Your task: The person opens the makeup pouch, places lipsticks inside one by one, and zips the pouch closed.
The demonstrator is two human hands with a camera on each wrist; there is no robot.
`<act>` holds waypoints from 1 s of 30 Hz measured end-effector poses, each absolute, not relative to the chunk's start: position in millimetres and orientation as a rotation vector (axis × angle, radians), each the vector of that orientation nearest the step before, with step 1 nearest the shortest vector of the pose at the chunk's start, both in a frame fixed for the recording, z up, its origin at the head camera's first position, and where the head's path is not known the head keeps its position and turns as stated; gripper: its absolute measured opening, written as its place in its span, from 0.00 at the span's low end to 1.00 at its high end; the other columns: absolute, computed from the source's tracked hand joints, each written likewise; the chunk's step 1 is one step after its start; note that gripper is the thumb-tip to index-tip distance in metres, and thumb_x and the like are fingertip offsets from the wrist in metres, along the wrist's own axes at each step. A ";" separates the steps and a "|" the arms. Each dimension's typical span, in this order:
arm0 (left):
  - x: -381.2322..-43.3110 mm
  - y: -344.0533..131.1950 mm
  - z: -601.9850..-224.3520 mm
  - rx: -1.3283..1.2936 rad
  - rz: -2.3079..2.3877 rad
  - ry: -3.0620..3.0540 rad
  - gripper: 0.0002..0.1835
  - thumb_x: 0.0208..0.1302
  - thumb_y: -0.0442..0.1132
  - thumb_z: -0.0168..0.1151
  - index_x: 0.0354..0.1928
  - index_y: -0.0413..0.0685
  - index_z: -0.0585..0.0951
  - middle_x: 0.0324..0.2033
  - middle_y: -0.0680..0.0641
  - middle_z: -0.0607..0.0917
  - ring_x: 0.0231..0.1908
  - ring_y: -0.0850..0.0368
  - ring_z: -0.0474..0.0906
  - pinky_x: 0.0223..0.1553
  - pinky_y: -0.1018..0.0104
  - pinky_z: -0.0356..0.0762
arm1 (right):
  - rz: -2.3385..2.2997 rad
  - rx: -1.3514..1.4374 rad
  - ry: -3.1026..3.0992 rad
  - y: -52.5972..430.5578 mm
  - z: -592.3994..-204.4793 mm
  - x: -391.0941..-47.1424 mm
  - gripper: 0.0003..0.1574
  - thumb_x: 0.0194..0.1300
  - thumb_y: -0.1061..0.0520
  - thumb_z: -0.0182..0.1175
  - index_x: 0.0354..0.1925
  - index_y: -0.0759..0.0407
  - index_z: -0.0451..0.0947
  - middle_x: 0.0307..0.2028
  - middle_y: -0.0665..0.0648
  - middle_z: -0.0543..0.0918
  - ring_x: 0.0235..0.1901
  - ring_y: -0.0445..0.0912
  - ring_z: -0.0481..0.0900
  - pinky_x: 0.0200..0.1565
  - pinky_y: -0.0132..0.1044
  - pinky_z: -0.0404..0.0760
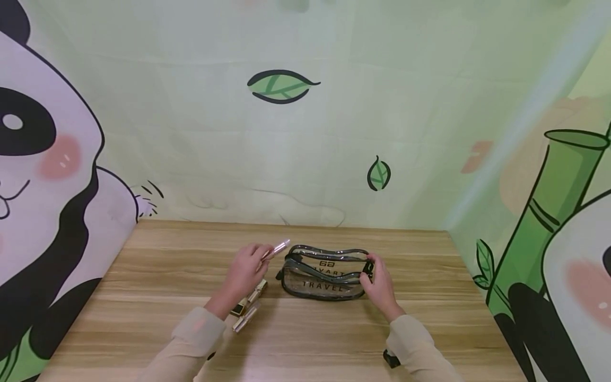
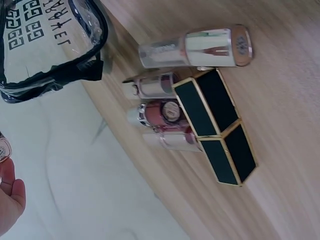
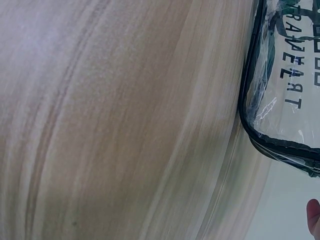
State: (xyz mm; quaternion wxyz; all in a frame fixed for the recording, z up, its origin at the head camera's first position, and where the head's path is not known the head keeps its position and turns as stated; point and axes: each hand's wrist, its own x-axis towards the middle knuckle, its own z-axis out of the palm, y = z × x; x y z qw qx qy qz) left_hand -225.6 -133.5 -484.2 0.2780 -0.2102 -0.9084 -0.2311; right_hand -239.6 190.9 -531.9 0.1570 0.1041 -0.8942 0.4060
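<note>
- Clear pouch (image 1: 324, 276) with dark trim: on the wood-grain table (image 1: 444, 297), ahead of the person, between the two hands. "TRAVEL" lettering on the front; its two upper trimmed edges stand apart.
- Right hand (image 1: 380, 284): thumb and fingers pinching the pouch at its right end. Right wrist view has the pouch at the frame edge and only a fingertip low down, so the grip reads from the head view only.
- Pink tube (image 1: 276, 250): in the left hand, off the table, tilted with its far end up and to the right. That end is just beside the pouch's upper left corner; can't tell if they touch.
- Left hand (image 1: 245, 270): fingers curled, pinching the tube. Left wrist view catches just part of the hand plus a round tube end.
- Cosmetics group on the table, near the left forearm, left of and nearer the person than the pouch.
- In it: black gold-edged case (image 2: 215, 122) lying flat, clear-capped tube (image 2: 210, 47) lying alongside, and several small tubes (image 2: 162, 114) bunched against the case. Exact count of small ones unclear, they overlap.
- Black object (image 1: 391, 359) at the right sleeve cuff; partly covered, can't tell what it is.
- Behind the table: pale green backdrop (image 1: 200, 122), printed with pandas, leaves, bamboo.
</note>
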 end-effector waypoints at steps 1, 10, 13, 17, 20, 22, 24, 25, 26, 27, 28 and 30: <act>-225.5 -131.8 -483.3 -0.576 -0.624 -2.441 0.17 0.48 0.31 0.62 0.43 0.47 0.77 0.34 0.46 0.79 0.34 0.52 0.74 0.35 0.61 0.75 | 1.162 0.299 -2.558 190.9 -532.1 -239.6 0.31 0.50 0.62 0.51 0.55 0.68 0.61 0.53 0.68 0.69 0.53 0.60 0.67 0.54 0.54 0.66; -226.9 -115.1 -477.3 -0.708 -0.623 -2.427 0.16 0.49 0.32 0.63 0.43 0.49 0.77 0.36 0.48 0.79 0.36 0.53 0.75 0.38 0.61 0.76 | 1.164 0.295 -2.548 191.4 -534.5 -240.0 0.31 0.50 0.61 0.50 0.55 0.67 0.61 0.52 0.67 0.70 0.53 0.58 0.67 0.54 0.53 0.66; -227.8 -109.6 -475.4 -0.762 -0.610 -2.398 0.16 0.48 0.31 0.63 0.42 0.48 0.77 0.35 0.48 0.79 0.35 0.53 0.76 0.37 0.62 0.76 | 1.168 0.288 -2.549 191.5 -534.7 -240.4 0.30 0.51 0.61 0.50 0.55 0.66 0.61 0.52 0.66 0.70 0.53 0.57 0.67 0.55 0.53 0.66; -229.2 -102.8 -474.8 -0.810 -0.595 -2.353 0.16 0.47 0.30 0.63 0.41 0.47 0.77 0.35 0.48 0.80 0.34 0.53 0.76 0.35 0.62 0.76 | 1.173 0.291 -2.547 191.5 -534.0 -240.2 0.30 0.51 0.61 0.50 0.55 0.66 0.61 0.52 0.66 0.70 0.53 0.57 0.67 0.55 0.53 0.66; -230.3 -98.0 -475.5 -0.837 -0.603 -2.324 0.15 0.46 0.30 0.63 0.40 0.47 0.78 0.35 0.47 0.80 0.34 0.53 0.76 0.36 0.62 0.76 | 1.172 0.293 -2.548 191.4 -533.5 -239.9 0.30 0.51 0.61 0.50 0.55 0.66 0.61 0.52 0.66 0.70 0.53 0.57 0.67 0.54 0.53 0.66; -230.8 -95.2 -476.0 -0.855 -0.619 -2.310 0.15 0.46 0.30 0.63 0.40 0.47 0.78 0.34 0.47 0.80 0.34 0.52 0.76 0.37 0.62 0.76 | 1.171 0.294 -2.548 191.3 -533.4 -239.8 0.30 0.51 0.61 0.50 0.55 0.65 0.61 0.52 0.66 0.70 0.53 0.57 0.67 0.54 0.53 0.66; -231.8 -92.2 -477.0 -0.865 -0.615 -2.303 0.15 0.47 0.30 0.62 0.40 0.46 0.78 0.34 0.48 0.80 0.35 0.53 0.76 0.37 0.62 0.76 | 1.170 0.295 -2.549 191.2 -533.3 -239.7 0.30 0.51 0.61 0.50 0.55 0.65 0.61 0.52 0.66 0.70 0.53 0.57 0.67 0.54 0.53 0.66; -232.1 -90.8 -477.5 -0.872 -0.615 -2.302 0.15 0.47 0.30 0.62 0.40 0.46 0.78 0.34 0.48 0.80 0.35 0.53 0.76 0.37 0.62 0.76 | 1.170 0.296 -2.548 191.3 -533.5 -239.7 0.30 0.51 0.61 0.50 0.55 0.66 0.61 0.52 0.66 0.69 0.53 0.57 0.67 0.54 0.53 0.66; -232.5 -89.4 -477.8 -0.878 -0.612 -2.302 0.15 0.48 0.30 0.62 0.41 0.46 0.78 0.34 0.48 0.79 0.35 0.53 0.76 0.37 0.62 0.76 | 1.170 0.297 -2.548 191.3 -533.4 -239.5 0.30 0.51 0.61 0.50 0.55 0.66 0.61 0.52 0.66 0.69 0.53 0.57 0.67 0.54 0.53 0.66; -232.8 -88.1 -478.1 -0.882 -0.610 -2.307 0.15 0.48 0.30 0.62 0.41 0.47 0.78 0.33 0.49 0.79 0.35 0.54 0.75 0.37 0.63 0.76 | 1.172 0.298 -2.549 191.3 -533.4 -239.5 0.30 0.51 0.61 0.50 0.55 0.66 0.61 0.52 0.66 0.69 0.53 0.57 0.67 0.54 0.53 0.66; -233.0 -86.6 -478.2 -0.890 -0.608 -2.309 0.15 0.49 0.31 0.62 0.41 0.47 0.78 0.33 0.49 0.79 0.35 0.54 0.75 0.37 0.63 0.76 | 1.173 0.298 -2.550 191.2 -533.3 -239.4 0.30 0.51 0.61 0.50 0.55 0.66 0.61 0.52 0.66 0.69 0.54 0.57 0.67 0.54 0.53 0.66; -233.3 -84.0 -478.7 -0.902 -0.603 -2.322 0.15 0.50 0.31 0.62 0.42 0.48 0.77 0.34 0.49 0.79 0.35 0.54 0.75 0.37 0.63 0.76 | 1.179 0.297 -2.548 191.0 -533.1 -239.3 0.30 0.51 0.61 0.50 0.55 0.66 0.61 0.53 0.66 0.69 0.54 0.57 0.67 0.54 0.53 0.66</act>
